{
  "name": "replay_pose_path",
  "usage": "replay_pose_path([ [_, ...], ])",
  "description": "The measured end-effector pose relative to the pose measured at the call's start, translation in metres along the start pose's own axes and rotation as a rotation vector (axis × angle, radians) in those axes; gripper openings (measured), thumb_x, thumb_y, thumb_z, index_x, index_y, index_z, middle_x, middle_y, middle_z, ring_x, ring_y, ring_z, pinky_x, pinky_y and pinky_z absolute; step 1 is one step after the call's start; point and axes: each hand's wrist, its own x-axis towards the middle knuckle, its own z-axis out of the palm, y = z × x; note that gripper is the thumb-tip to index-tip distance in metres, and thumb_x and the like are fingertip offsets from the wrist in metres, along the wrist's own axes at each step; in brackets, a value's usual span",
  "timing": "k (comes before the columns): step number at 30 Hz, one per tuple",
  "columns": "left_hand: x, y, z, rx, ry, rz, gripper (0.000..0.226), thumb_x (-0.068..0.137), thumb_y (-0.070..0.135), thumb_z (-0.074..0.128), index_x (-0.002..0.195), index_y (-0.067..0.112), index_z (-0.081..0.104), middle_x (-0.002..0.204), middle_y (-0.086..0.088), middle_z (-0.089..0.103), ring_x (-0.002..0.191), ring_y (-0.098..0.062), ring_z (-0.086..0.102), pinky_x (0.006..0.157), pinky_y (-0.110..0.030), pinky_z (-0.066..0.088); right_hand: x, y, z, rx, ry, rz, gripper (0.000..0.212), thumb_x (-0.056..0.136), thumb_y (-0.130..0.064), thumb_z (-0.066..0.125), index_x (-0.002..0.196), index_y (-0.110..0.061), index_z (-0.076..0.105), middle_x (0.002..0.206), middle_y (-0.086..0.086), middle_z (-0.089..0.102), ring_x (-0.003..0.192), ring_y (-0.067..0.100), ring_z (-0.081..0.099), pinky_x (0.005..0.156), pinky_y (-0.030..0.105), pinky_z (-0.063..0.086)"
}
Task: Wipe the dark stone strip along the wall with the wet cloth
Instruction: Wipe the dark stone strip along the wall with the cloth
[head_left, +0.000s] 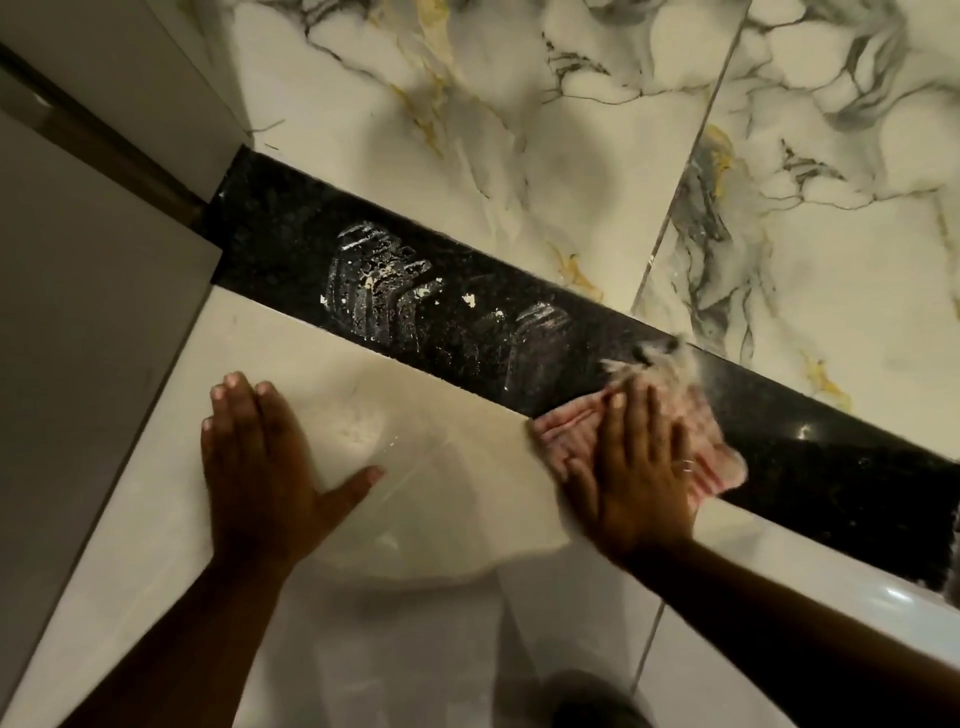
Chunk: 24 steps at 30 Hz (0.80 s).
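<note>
Two hands lie flat, fingers spread; the right hand (636, 475) presses a pink cloth (701, 457) onto the near edge of the dark stone strip (467, 306), beside whitish smears (374, 280); the left hand (260, 462) rests empty on pale tile (457, 467).

Glossy speckled stone strip (519, 322) (smeared white); soft cloth (717, 457).

Two hands: the left hand (265, 462) at about 8 o'clock, the right hand (636, 478) at about 4 o'clock. One pink cloth (566, 431). One dark stone strip (467, 306). One ring (687, 465). Two smeared white patches (374, 280) on the strip.
</note>
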Motion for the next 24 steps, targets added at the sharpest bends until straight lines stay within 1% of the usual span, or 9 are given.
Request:
replay_pose_path([
  [4,-0.001,-0.003,0.006,-0.009,0.022,0.014,0.126,0.076,0.091,0.030,0.155,-0.006,0.014,0.162,-0.034,0.013,0.152,-0.048,0.011,0.123,-0.059,0.011,0.046,-0.009,-0.010,-0.126,-0.024,-0.747,0.076,0.100,-0.061,0.017,0.157,-0.010,0.010,0.163,0.016,0.017,0.152,0.032,0.005,0.120,0.055,0.003],
  [6,-0.001,-0.005,0.006,-0.013,0.030,0.026,0.126,0.076,0.091,0.032,0.156,-0.005,0.013,0.163,-0.033,0.013,0.153,-0.047,0.010,0.124,-0.059,0.010,0.087,0.000,-0.020,-0.218,-0.002,-0.959,0.078,0.096,-0.062,0.024,0.156,-0.013,0.013,0.159,0.015,0.020,0.148,0.034,0.017,0.120,0.060,0.008],
  [8,-0.001,-0.006,0.006,-0.016,0.029,0.028,0.127,0.076,0.092,0.033,0.156,-0.005,0.013,0.163,-0.032,0.013,0.154,-0.046,0.009,0.124,-0.058,0.008,0.117,0.011,-0.027,-0.167,0.035,-0.762,0.078,0.095,-0.060,0.025,0.156,-0.015,0.009,0.160,0.015,0.020,0.148,0.038,0.021,0.116,0.069,0.016],
  [14,0.000,-0.003,0.004,-0.021,0.010,0.015,0.127,0.075,0.092,0.033,0.156,-0.005,0.015,0.164,-0.030,0.014,0.154,-0.044,0.009,0.125,-0.056,0.008,0.109,-0.025,-0.018,0.229,0.184,0.573,0.079,0.100,-0.059,0.016,0.159,-0.008,0.006,0.166,0.018,0.003,0.153,0.036,0.002,0.121,0.059,0.002],
  [16,-0.001,-0.005,0.003,-0.026,-0.001,0.019,0.126,0.076,0.091,0.031,0.156,-0.005,0.015,0.164,-0.030,0.014,0.154,-0.043,0.009,0.125,-0.057,0.008,0.099,-0.067,-0.015,0.270,0.168,0.618,0.080,0.099,-0.057,0.018,0.158,-0.004,0.007,0.165,0.021,0.000,0.153,0.039,0.000,0.119,0.057,-0.004],
  [17,0.000,-0.005,0.003,-0.030,-0.007,0.025,0.126,0.076,0.091,0.031,0.156,-0.005,0.015,0.165,-0.030,0.013,0.155,-0.043,0.009,0.125,-0.057,0.009,0.090,-0.083,-0.013,0.223,0.133,0.466,0.079,0.099,-0.056,0.018,0.158,-0.004,0.007,0.165,0.020,-0.002,0.153,0.039,0.000,0.119,0.056,-0.006],
  [19,0.000,-0.005,0.001,-0.044,-0.019,0.031,0.126,0.075,0.091,0.029,0.156,-0.005,0.015,0.165,-0.030,0.012,0.154,-0.044,0.009,0.124,-0.057,0.008,0.069,-0.088,-0.010,0.079,0.044,-0.058,0.078,0.100,-0.058,0.017,0.157,-0.004,0.013,0.164,0.018,0.001,0.153,0.037,0.002,0.121,0.055,-0.006],
  [22,0.001,-0.007,0.000,-0.063,-0.047,0.035,0.128,0.074,0.092,0.028,0.156,-0.005,0.015,0.165,-0.029,0.010,0.155,-0.043,0.007,0.125,-0.058,0.009,0.078,-0.033,-0.026,-0.154,-0.060,-0.789,0.080,0.100,-0.062,0.015,0.155,-0.006,0.023,0.161,0.020,0.021,0.149,0.038,0.014,0.120,0.060,0.008],
  [24,0.000,-0.008,0.001,-0.065,-0.058,0.038,0.129,0.073,0.093,0.028,0.156,-0.004,0.014,0.166,-0.028,0.008,0.155,-0.042,0.005,0.125,-0.057,0.008,0.101,0.003,-0.035,-0.269,-0.021,-0.828,0.080,0.098,-0.064,0.012,0.152,-0.007,0.029,0.157,0.022,0.030,0.147,0.038,0.022,0.118,0.059,0.010],
])
